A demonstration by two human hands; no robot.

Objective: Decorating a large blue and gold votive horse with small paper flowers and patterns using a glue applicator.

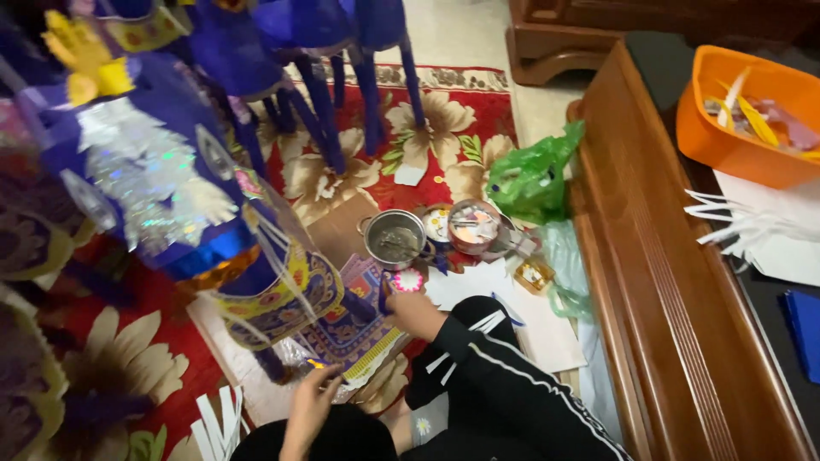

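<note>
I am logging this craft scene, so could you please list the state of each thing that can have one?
left hand: resting on the patterned paper sheet
right hand: pinching a small pink rosette
metal pot: uncovered, upright
round tin: open, holds scraps
orange tub: open, filled with paper bits
green plastic bag: crumpled
purple paper figure: standing

The single head-worn camera looks steeply down from above the seated person, tilted slightly, onto a red floral carpet (444, 128). It sits close over the knees, with a brown wooden table edge (675, 282) running along the right side.
</note>
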